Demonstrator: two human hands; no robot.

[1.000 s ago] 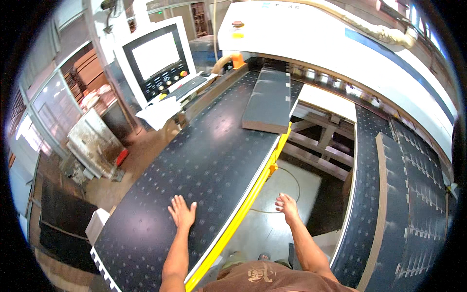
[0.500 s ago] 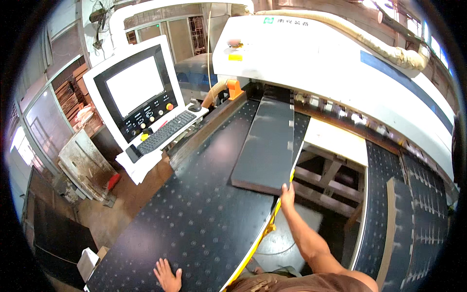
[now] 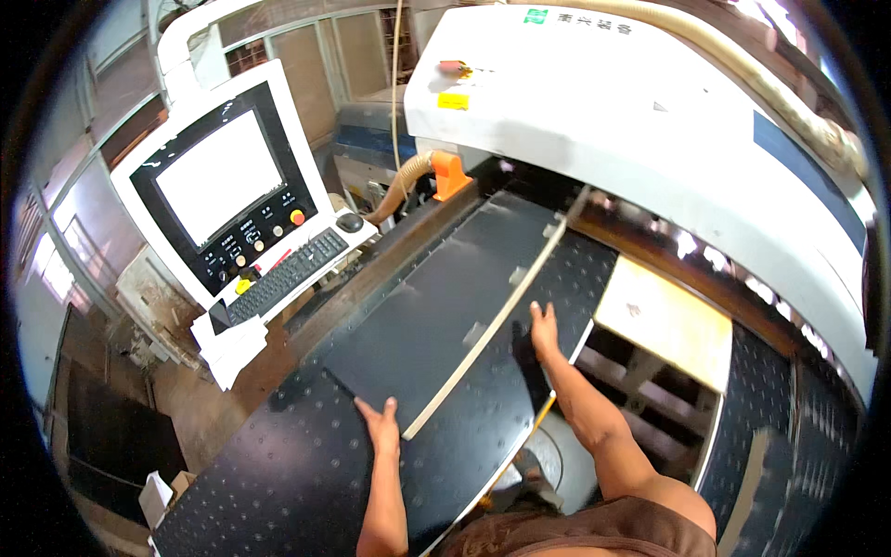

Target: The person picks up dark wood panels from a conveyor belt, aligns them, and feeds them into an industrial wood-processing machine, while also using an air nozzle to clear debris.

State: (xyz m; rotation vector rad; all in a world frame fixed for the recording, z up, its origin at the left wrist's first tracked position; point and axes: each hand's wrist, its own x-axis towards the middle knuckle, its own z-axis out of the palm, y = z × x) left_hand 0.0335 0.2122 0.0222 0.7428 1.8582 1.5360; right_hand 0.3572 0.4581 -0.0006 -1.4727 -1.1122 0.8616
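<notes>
A long dark panel (image 3: 436, 297) with a pale right edge lies flat on the black dotted worktable (image 3: 278, 455), alongside the metal rail on its left. Its far end reaches under the white machine housing. My left hand (image 3: 379, 425) is at the panel's near end, thumb and fingers spread, seemingly against that end. To the right of the pale edge, my right hand (image 3: 545, 334) is open over the table, apart from the panel and casting a shadow. Nothing shows in its fingers.
A control console (image 3: 223, 186) with screen and keyboard (image 3: 288, 278) stands at the left. The white machine housing (image 3: 594, 102) spans the far side. Right of the table is an open gap with a pale wooden board (image 3: 664, 320) beyond. More dark panels (image 3: 780, 501) lie far right.
The panel has shifted left across the table, toward the rail. My left hand has moved from the near tabletop to the panel's near end. My right hand has left the panel's near right corner.
</notes>
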